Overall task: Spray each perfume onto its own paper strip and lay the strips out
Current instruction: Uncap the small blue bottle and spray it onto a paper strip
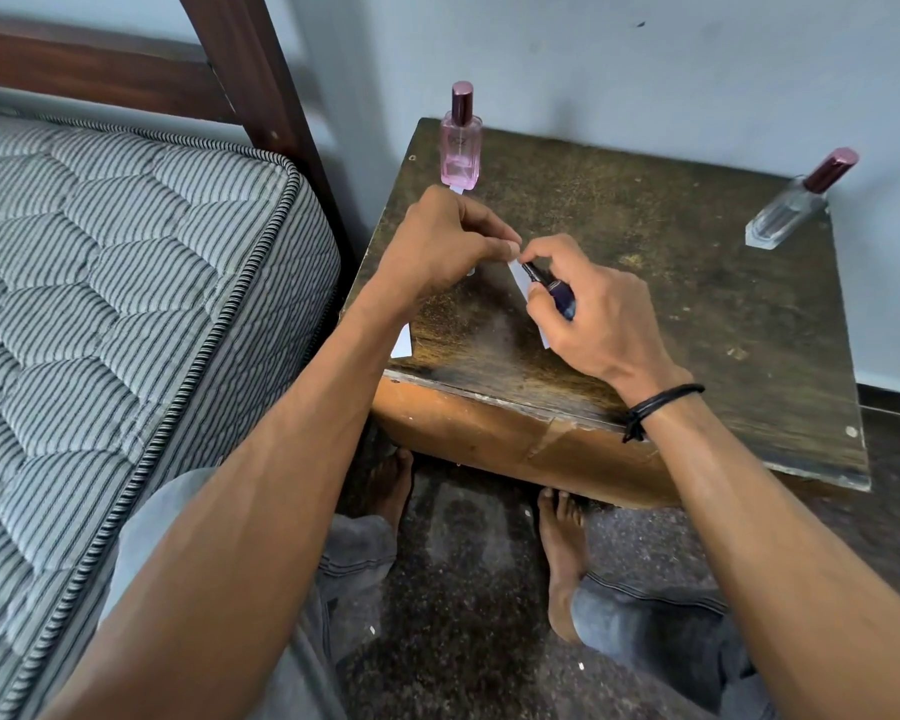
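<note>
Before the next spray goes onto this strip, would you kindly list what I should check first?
1. Left hand pinches the paper strip's upper end: ok.
2. Right hand grips the dark bottle, tip aimed at the strip: ok.
3. Finger on the sprayer: cannot tell.
4. Pink bottle upright, capped, white strip at its base: ok.
5. Clear bottle capped, with a strip beside it: not ok, none visible.
6. Front-edge strip fully on the table: cannot tell, partly hidden.
</note>
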The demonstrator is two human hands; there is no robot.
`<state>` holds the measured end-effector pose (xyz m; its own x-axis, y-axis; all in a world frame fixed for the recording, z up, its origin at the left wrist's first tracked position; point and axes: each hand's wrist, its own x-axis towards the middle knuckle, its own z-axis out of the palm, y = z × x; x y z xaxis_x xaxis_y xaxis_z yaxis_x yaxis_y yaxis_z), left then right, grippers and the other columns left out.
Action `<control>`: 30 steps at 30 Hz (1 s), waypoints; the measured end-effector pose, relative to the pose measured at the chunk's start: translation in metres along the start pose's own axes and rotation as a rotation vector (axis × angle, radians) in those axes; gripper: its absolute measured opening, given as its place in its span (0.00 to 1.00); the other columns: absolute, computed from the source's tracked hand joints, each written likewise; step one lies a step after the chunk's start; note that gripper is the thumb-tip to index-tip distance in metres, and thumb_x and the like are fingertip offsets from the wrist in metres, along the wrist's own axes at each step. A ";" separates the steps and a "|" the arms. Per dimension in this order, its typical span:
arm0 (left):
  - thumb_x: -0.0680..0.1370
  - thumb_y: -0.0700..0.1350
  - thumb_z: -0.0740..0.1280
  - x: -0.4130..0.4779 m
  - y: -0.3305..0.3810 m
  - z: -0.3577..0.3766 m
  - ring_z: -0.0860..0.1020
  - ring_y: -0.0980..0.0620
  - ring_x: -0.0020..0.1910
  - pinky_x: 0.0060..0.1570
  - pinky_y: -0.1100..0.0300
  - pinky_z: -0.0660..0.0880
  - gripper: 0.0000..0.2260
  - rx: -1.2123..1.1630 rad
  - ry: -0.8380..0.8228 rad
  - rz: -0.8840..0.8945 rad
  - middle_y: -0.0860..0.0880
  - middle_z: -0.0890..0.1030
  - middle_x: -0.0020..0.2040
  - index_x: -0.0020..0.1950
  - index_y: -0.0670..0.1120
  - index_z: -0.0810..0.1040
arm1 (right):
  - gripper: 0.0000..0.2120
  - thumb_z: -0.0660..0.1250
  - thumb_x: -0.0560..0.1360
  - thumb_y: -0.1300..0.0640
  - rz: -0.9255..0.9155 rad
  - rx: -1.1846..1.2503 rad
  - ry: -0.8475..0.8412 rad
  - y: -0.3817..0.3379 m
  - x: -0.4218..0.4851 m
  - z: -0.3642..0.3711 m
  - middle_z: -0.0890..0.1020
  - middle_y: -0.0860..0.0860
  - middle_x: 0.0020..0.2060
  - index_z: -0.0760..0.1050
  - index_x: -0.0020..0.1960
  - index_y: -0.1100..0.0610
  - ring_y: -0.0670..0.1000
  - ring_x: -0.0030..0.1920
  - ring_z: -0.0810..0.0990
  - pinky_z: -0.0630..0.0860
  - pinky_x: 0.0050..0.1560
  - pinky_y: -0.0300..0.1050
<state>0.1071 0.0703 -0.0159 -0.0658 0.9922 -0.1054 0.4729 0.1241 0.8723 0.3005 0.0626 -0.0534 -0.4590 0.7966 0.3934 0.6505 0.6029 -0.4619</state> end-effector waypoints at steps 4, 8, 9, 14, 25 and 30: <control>0.71 0.43 0.77 0.000 0.000 0.000 0.82 0.55 0.41 0.48 0.55 0.78 0.03 -0.007 -0.014 0.002 0.51 0.87 0.38 0.44 0.49 0.89 | 0.14 0.60 0.78 0.52 -0.025 -0.002 0.007 -0.001 0.000 0.000 0.67 0.40 0.26 0.74 0.62 0.50 0.50 0.26 0.71 0.70 0.28 0.44; 0.72 0.42 0.77 -0.001 0.001 0.001 0.81 0.58 0.39 0.43 0.61 0.74 0.03 -0.023 -0.031 -0.002 0.51 0.87 0.38 0.44 0.48 0.88 | 0.13 0.60 0.78 0.52 -0.029 -0.010 0.007 -0.001 0.000 0.000 0.70 0.43 0.27 0.75 0.61 0.51 0.53 0.26 0.72 0.73 0.29 0.47; 0.72 0.41 0.77 -0.001 0.001 0.001 0.81 0.58 0.39 0.43 0.62 0.74 0.03 -0.028 -0.036 -0.003 0.50 0.87 0.38 0.44 0.47 0.88 | 0.13 0.60 0.78 0.52 -0.025 -0.012 0.007 -0.001 0.000 0.001 0.71 0.44 0.28 0.75 0.60 0.52 0.53 0.26 0.72 0.73 0.29 0.47; 0.72 0.40 0.77 -0.002 0.001 0.000 0.80 0.59 0.36 0.42 0.63 0.74 0.03 -0.040 -0.038 -0.012 0.50 0.86 0.37 0.45 0.46 0.88 | 0.13 0.61 0.78 0.52 -0.013 -0.018 0.014 0.001 0.000 0.000 0.73 0.45 0.28 0.77 0.60 0.53 0.54 0.27 0.72 0.73 0.29 0.47; 0.72 0.41 0.77 0.002 -0.007 -0.007 0.80 0.60 0.37 0.49 0.61 0.76 0.03 -0.025 0.034 -0.045 0.56 0.85 0.35 0.44 0.48 0.88 | 0.14 0.63 0.76 0.58 0.094 0.116 0.078 0.004 0.003 -0.002 0.69 0.46 0.28 0.77 0.61 0.54 0.54 0.28 0.72 0.71 0.32 0.47; 0.72 0.41 0.77 0.002 -0.007 -0.007 0.82 0.59 0.41 0.51 0.60 0.77 0.04 -0.020 0.060 -0.056 0.55 0.86 0.38 0.44 0.50 0.88 | 0.14 0.61 0.75 0.54 0.064 0.090 0.009 0.003 0.002 -0.001 0.69 0.44 0.26 0.77 0.59 0.51 0.47 0.26 0.69 0.70 0.31 0.45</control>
<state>0.0974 0.0714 -0.0193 -0.1446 0.9814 -0.1259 0.4498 0.1786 0.8751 0.3022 0.0657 -0.0529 -0.4127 0.8334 0.3675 0.6213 0.5527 -0.5554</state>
